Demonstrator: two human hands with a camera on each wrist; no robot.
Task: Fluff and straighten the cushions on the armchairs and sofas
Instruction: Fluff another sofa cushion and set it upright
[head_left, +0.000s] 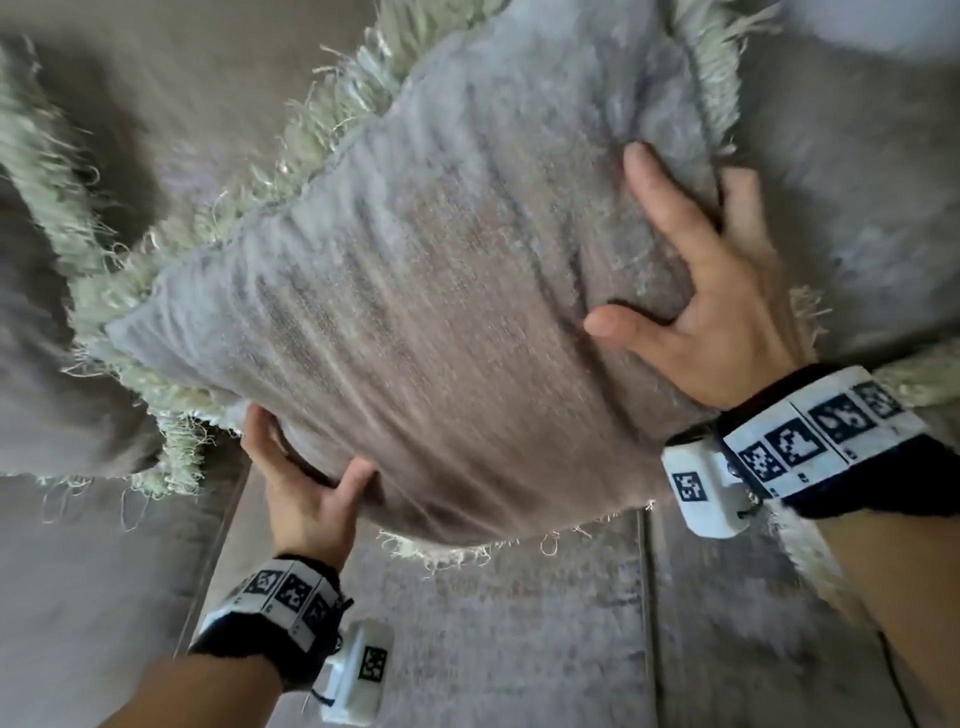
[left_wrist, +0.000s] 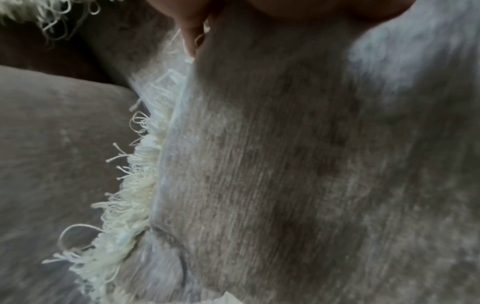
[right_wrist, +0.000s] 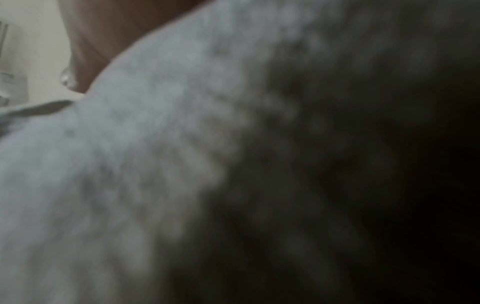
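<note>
A grey-taupe cushion (head_left: 441, 322) with a cream fringe is held tilted above the sofa seat. My left hand (head_left: 306, 488) grips its lower left corner, thumb on the front and fingers behind. My right hand (head_left: 696, 291) holds its right edge, with thumb and index finger spread on the front face and the other fingers round the back. In the left wrist view the cushion (left_wrist: 285, 164) and its fringe (left_wrist: 135, 185) fill the frame below a fingertip (left_wrist: 192, 30). The right wrist view is blurred: cushion fabric (right_wrist: 130, 164) and one finger (right_wrist: 85, 61).
A second fringed cushion (head_left: 36, 171) leans at the left. The fringe of another one (head_left: 924, 379) shows at the right, behind my right wrist. The grey sofa seat (head_left: 519, 649) lies below, and the sofa back (head_left: 857, 208) rises behind.
</note>
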